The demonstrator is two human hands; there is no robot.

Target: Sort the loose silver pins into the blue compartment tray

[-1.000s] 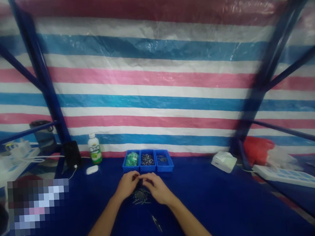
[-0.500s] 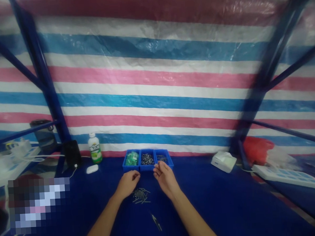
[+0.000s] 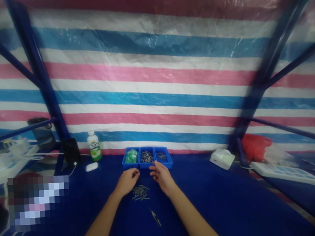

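Note:
My left hand (image 3: pixel 127 181) is closed, thumb and fingertips pressed together just in front of the blue bins; whatever they may pinch is too small to make out. To its right, my right hand (image 3: pixel 162 177) has its fingers apart, with nothing visible in them, just before the right bin (image 3: pixel 168 164). That bin holds some small metal pins. Short metal parts fill the middle bin (image 3: pixel 147 156), and a green plastic bag (image 3: pixel 132 156) lies in the left bin (image 3: pixel 130 166). Between my forearms is a loose pile of thin metal pins (image 3: pixel 141 192). Nearer me lie tweezers (image 3: pixel 155 217).
At the back left stand a white-and-green bottle (image 3: pixel 94 146) and a black device (image 3: pixel 71 151), with a white case (image 3: pixel 91 167) nearby. A tissue box (image 3: pixel 222 159) sits at right. Power strips (image 3: pixel 285 173) and cables flank the blue table (image 3: pixel 217 196).
My right hand has shifted slightly left, away from the right bin, and its fingers have spread. My left hand stays closed in about the same place. The view has tilted slightly.

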